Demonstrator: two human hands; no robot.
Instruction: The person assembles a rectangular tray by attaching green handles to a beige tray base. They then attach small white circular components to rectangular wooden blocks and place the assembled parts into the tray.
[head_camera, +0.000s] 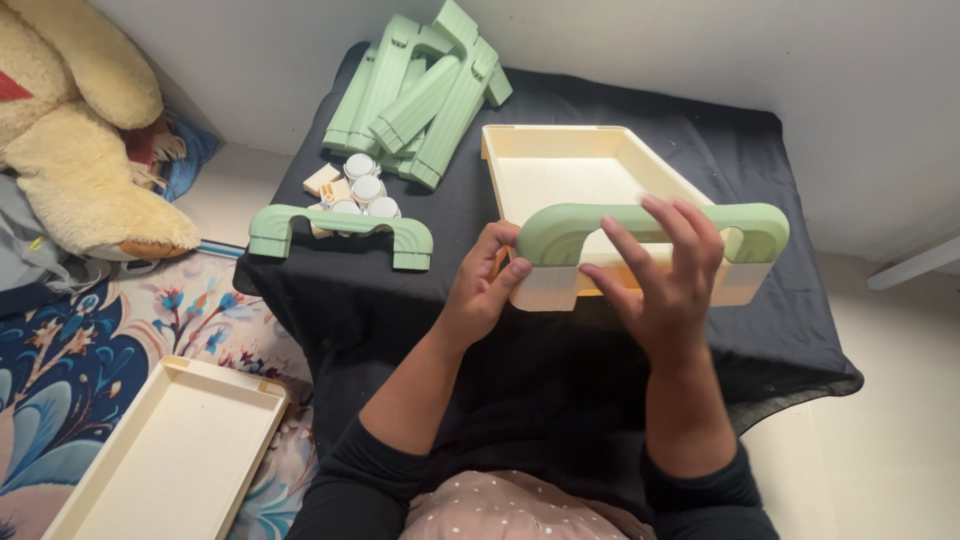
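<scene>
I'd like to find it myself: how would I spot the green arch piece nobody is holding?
Start at the black-draped table and look to its left edge, just below the pile of green parts. The loose green arch lies flat there, in front of small white caps, untouched by either hand.

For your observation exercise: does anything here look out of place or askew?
Mildly. One cream tray lies on the patterned floor rug, apart from the other parts on the black-covered table. The green pieces at the back are heaped crookedly.
</scene>
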